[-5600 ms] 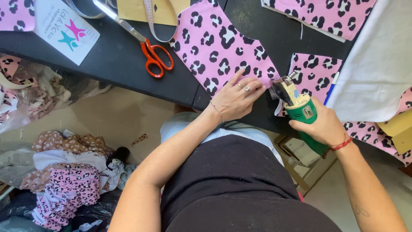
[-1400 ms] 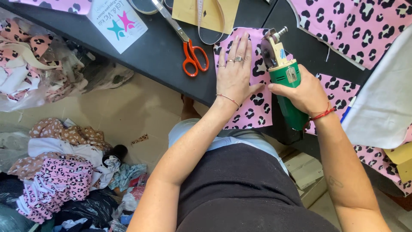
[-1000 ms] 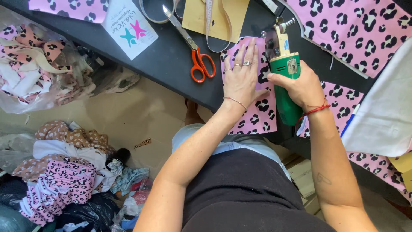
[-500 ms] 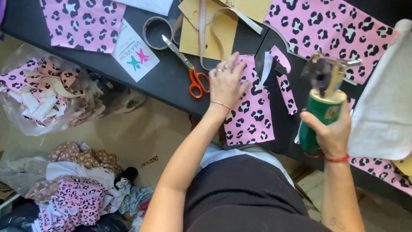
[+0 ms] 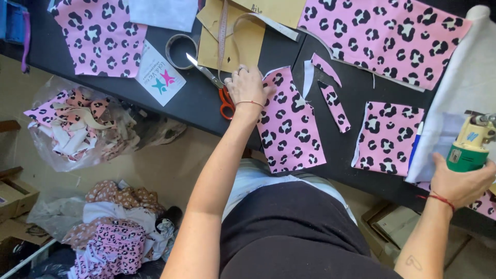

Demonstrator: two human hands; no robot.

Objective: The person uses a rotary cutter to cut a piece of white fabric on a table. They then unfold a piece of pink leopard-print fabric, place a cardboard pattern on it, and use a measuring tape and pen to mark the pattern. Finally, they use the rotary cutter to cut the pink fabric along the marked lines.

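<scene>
On the dark tabletop (image 5: 170,111), the left hand (image 5: 249,85) presses flat the pink leopard-print piece (image 5: 290,124) — best kept taut; the right hand (image 5: 460,182) grips the green electric cutter (image 5: 469,151).

Bare-armed person in a black top, a thin red bracelet on each wrist, possibly a ring on the left hand (image 5: 249,85)

1. Single head-worn view, looking steeply down over the person's own torso and both arms.
2. Faces the dark table (image 5: 191,103), whose near edge runs diagonally across the frame, lower at right.
3. Close range: left hand (image 5: 249,85) near centre top, right hand (image 5: 460,181) at right edge.
4. Floor visible lower left.
5. No second view, so no overlap.
</scene>
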